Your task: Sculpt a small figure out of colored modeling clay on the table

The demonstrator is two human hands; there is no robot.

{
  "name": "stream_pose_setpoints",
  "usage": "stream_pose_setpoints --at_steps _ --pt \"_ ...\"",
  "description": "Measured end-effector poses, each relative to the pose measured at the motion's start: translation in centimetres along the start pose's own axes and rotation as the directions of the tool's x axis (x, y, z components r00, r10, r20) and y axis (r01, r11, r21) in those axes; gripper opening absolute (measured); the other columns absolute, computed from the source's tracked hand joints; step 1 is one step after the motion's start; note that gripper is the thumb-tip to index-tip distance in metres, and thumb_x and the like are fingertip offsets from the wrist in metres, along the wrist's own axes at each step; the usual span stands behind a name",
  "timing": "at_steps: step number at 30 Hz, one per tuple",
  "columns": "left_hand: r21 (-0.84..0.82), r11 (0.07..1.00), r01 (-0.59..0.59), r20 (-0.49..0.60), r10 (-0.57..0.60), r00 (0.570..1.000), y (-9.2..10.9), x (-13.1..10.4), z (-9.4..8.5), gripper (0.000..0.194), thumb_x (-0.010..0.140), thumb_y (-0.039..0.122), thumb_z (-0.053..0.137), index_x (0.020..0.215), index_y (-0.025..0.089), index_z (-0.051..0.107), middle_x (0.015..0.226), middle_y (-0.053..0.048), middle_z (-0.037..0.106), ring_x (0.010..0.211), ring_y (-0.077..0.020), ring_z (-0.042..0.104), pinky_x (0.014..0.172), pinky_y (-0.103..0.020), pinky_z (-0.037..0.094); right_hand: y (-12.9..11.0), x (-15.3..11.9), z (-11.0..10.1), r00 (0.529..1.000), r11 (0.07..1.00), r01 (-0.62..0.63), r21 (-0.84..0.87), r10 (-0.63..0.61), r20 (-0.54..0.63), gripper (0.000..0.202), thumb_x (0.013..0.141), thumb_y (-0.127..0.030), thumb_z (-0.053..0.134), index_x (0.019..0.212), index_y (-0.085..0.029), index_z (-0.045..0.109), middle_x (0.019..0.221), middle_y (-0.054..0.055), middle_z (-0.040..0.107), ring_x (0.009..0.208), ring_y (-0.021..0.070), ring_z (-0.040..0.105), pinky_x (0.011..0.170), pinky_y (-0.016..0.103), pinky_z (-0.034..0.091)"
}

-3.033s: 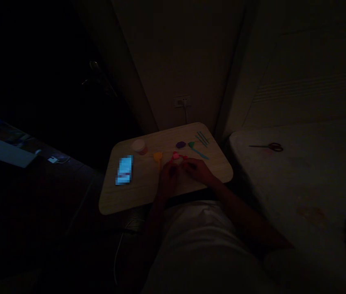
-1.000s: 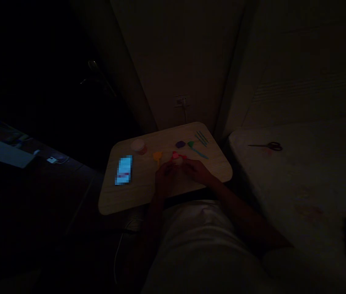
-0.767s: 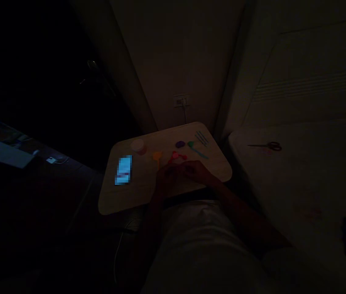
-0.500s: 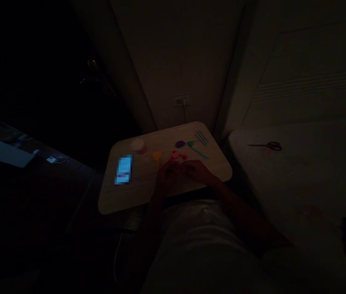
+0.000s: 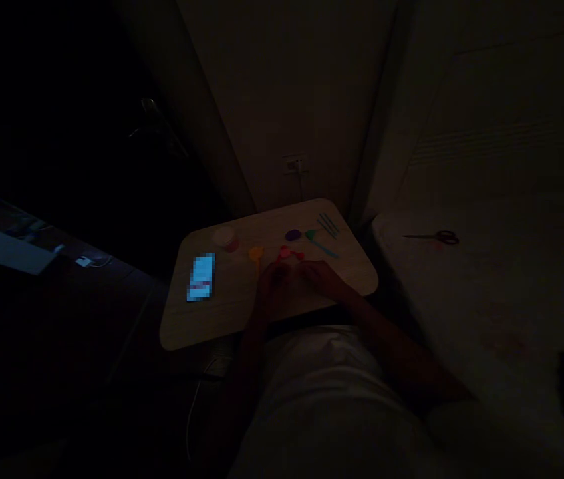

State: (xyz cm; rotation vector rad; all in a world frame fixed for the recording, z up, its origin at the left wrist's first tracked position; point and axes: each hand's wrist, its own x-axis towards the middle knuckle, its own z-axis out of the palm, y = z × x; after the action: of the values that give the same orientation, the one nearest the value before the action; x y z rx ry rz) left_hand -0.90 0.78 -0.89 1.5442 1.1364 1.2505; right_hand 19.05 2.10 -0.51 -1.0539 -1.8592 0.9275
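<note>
Both hands are close together over the front of the small table [image 5: 222,313], in very dim light. My left hand [image 5: 273,281] has its fingers curled inward. Facing it, my right hand [image 5: 318,274] is also closed, fingertips pointing left. What lies between the fingers is too dark to make out. Just beyond them is a red and pink clay-like piece [image 5: 284,253] with small rounded ends. An orange piece [image 5: 256,254] with a thin stem lies by my left hand. Farther back are a purple oval lump [image 5: 292,235], a green lump [image 5: 310,235] and a bent teal strip [image 5: 326,250].
Thin teal sticks [image 5: 328,225] lie at the table's back right. A pale round tub [image 5: 225,238] stands at the back left, with a lit phone [image 5: 201,277] in front. Scissors [image 5: 434,237] rest on the pale surface at right. A wall outlet [image 5: 295,164] holds a plug.
The hands have shifted very slightly, with a little more space between their fingertips. The pieces on the table lie where they were. The picture is a bit darker.
</note>
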Motion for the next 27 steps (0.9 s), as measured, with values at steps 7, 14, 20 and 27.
stream_pose_setpoints --at_steps 7,14,20,27 --pt "-0.027 1.0 0.0 -0.029 -0.001 1.0 -0.45 0.08 0.01 0.03 0.08 0.034 0.076 0.106 0.02 0.068 0.104 -0.006 0.072 0.095 -0.019 0.069 0.089 -0.032 0.056 -0.27 -0.07 0.07 0.998 0.994 -0.06 0.086 0.063 -0.03 0.03 0.088 -0.047 0.066 0.081 -0.018 0.065 0.066 -0.003 0.055 0.062 0.013 0.046 0.06 0.025 0.032" --pt "-0.033 0.999 0.018 -0.008 -0.018 1.0 -0.46 -0.05 0.03 0.033 0.08 0.037 0.076 0.107 0.021 0.066 0.107 -0.007 0.073 0.099 -0.0204 0.07 0.093 -0.035 0.057 0.11 -0.04 -0.04 0.999 0.999 -0.031 0.019 0.031 0.024 0.041 0.096 -0.042 0.053 0.065 -0.018 0.061 0.063 0.0 0.058 0.065 0.0141 0.051 0.063 0.026 0.034" --pt "-0.015 1.0 0.014 -0.006 -0.015 1.0 -0.26 -0.09 0.1 0.03 0.081 0.037 0.076 0.105 0.021 0.067 0.107 -0.007 0.073 0.098 -0.0204 0.07 0.09 -0.034 0.056 0.1 -0.12 -0.01 1.0 1.0 -0.01 0.015 0.01 0.014 0.035 0.096 -0.036 0.051 0.07 -0.017 0.065 0.07 0.002 0.065 0.067 0.0151 0.055 0.066 0.026 0.039" --pt "0.008 1.0 -0.006 -0.001 0.006 1.0 0.44 -0.1 0.36 0.03 0.082 0.039 0.078 0.104 0.021 0.068 0.104 -0.007 0.073 0.094 -0.0197 0.07 0.089 -0.033 0.056 0.05 -0.21 -0.12 0.998 0.999 -0.003 -0.033 0.005 0.063 0.027 0.092 -0.039 0.062 0.085 -0.017 0.075 0.073 0.002 0.069 0.069 0.0158 0.058 0.066 0.026 0.038"
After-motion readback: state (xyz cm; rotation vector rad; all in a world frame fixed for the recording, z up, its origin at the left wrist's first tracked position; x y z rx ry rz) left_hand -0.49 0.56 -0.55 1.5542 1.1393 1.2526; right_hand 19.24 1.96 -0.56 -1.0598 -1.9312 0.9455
